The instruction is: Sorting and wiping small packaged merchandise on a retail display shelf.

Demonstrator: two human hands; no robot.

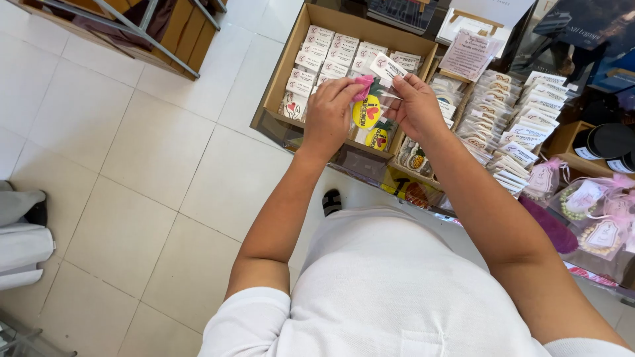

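My left hand (329, 114) and my right hand (415, 106) are raised together over a cardboard display box (281, 78). Between them they hold a small clear packet (368, 109) with a round yellow piece bearing a red heart inside and a white card at its top. A bit of pink cloth (363, 84) sits at my left fingertips, against the packet. My right fingers pinch the packet's top edge near the white card. Below the packet, rows of similar carded packets (324, 56) fill the box.
To the right stand rows of more small packets (522, 125), a printed pink card on a stand (468, 54), sheer pouches with beaded items (589, 201) and dark round tins (608, 140). White floor tiles (132, 165) lie to the left, with grey-white fabric (20, 238) at the edge.
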